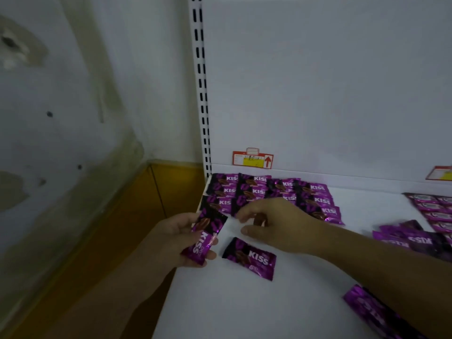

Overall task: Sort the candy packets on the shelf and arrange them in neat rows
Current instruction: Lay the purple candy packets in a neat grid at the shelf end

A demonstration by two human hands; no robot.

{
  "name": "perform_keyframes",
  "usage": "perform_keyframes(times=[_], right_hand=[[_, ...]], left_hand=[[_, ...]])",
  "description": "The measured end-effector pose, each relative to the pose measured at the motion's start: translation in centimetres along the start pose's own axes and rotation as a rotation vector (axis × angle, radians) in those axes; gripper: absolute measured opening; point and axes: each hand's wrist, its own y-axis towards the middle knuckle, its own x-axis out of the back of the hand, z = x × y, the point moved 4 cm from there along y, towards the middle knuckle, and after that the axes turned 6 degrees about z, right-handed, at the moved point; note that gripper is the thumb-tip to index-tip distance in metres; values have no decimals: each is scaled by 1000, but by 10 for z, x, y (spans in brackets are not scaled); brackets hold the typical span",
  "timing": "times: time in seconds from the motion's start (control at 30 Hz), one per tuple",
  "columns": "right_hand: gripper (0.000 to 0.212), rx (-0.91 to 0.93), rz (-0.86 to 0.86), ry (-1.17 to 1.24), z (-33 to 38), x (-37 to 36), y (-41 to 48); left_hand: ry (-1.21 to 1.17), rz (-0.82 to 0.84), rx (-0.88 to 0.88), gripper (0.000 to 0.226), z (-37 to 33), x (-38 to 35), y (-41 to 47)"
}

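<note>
Purple "KISS" candy packets lie on a white shelf point(244, 304). Several arranged packets point(271, 192) form rows at the back left corner. My left hand point(173, 238) grips one packet point(204, 237) at the shelf's left edge, held lengthwise. My right hand point(271, 223) hovers over the front of the rows, fingers loosely curled, holding nothing that I can see. A single loose packet point(250, 258) lies flat just below my right hand. More loose packets point(408, 237) sit behind my right forearm, and another packet point(374, 309) lies near the front right.
A second set of purple packets point(437, 211) is lined up at the far right. Red and yellow price tags point(252, 159) hang on the white back panel. A slotted upright point(201, 94) marks the shelf's left end; beyond it are a stained wall and yellow floor point(137, 228).
</note>
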Motion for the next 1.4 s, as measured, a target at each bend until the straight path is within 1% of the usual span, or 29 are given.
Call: perform_keyframes(times=[0.03, 0.1, 0.17, 0.23, 0.3, 0.33, 0.4, 0.43, 0.47, 0.5, 0.53, 0.57, 0.6, 0.63, 0.67, 0.73, 0.77, 0.8, 0.9, 0.97, 1.03, 1.1, 1.13, 1.17, 1.2, 1.27, 1.3, 1.37, 1.4], right_hand=[[26, 5, -53, -16, 4, 0, 1], [20, 8, -115, 31, 7, 1, 0], [12, -10, -118, 151, 8, 2, -4], [5, -39, -68, 329, 13, -1, -8], [14, -76, -43, 466, 19, -3, -7], [17, -95, -60, 509, 19, -2, -7], [16, -111, -124, 639, 16, 6, -9], [14, -118, -168, 738, 12, 11, -11], [13, -134, -230, 830, 6, 18, -14], [13, -153, -306, 896, -2, 27, -19], [15, -176, -373, 910, -11, 35, -24], [14, -210, -406, 864, -18, 42, -29], [12, -258, -384, 755, -25, 45, -34], [9, -303, -302, 595, -29, 44, -37], [10, -322, -188, 415, -32, 40, -40], [12, -319, -4, 136, -34, 24, -43], [14, -323, 27, 46, -35, 17, -45], [16, -325, 19, -25, -36, 12, -46], [15, -272, -56, -156, -33, 9, -48], [25, -218, -30, -224, -31, 9, -49], [34, -166, 31, -305, -30, 5, -50], [35, -128, 46, -311, -31, 3, -51], [36, -107, 42, -310, -30, 3, -51], [36, -84, 33, -319, -28, 3, -51], [36, -61, 23, -332, -26, 4, -49], [32, -16, -7, -339, -20, 6, -43], [30, 14, -36, -348, -17, 8, -39], [26, 76, -105, -373, -13, 10, -28], [26, 98, -126, -387, -10, 10, -23]], left_hand=[[8, 11, 13, 27, 2, 1, 0], [28, 36, 21, 28, 5, 2, 1], [54, 39, -4, 28, 5, 2, 3], [135, 27, -61, 26, 1, -3, 5], [183, 46, -147, 20, -8, -15, 5], [175, 70, -189, 19, -12, -22, 5], [120, 85, -251, 25, -19, -34, 4], [119, 52, -283, 30, -20, -35, 3], [188, -14, -335, 32, -20, -35, 0], [356, -77, -430, 31, -20, -37, -4], [599, -68, -538, 29, -21, -43, -9], [848, 25, -615, 29, -18, -55, -13], [1065, 153, -641, 36, -9, -67, -14], [1218, 256, -623, 43, 2, -76, -12], [1312, 293, -576, 49, 9, -80, -9], [1404, 211, -520, 56, 12, -75, -1], [1415, 162, -504, 57, 13, -69, 3], [1412, 113, -478, 59, 12, -62, 6], [1478, -14, -442, 63, 12, -46, 15], [1464, -48, -374, 64, 12, -40, 18], [1502, -41, -364, 62, 8, -38, 17], [1471, -8, -298, 68, 1, -38, 15], [1439, 8, -338, 72, 5, -38, 18], [1412, 1, -380, 74, 10, -37, 20], [1398, 23, -343, 74, 15, -36, 20], [1409, -20, -388, 71, 12, -35, 19], [1425, -44, -400, 68, 9, -36, 17], [1381, -52, -364, 63, 5, -36, 13], [1345, -57, -395, 62, 9, -35, 12]])
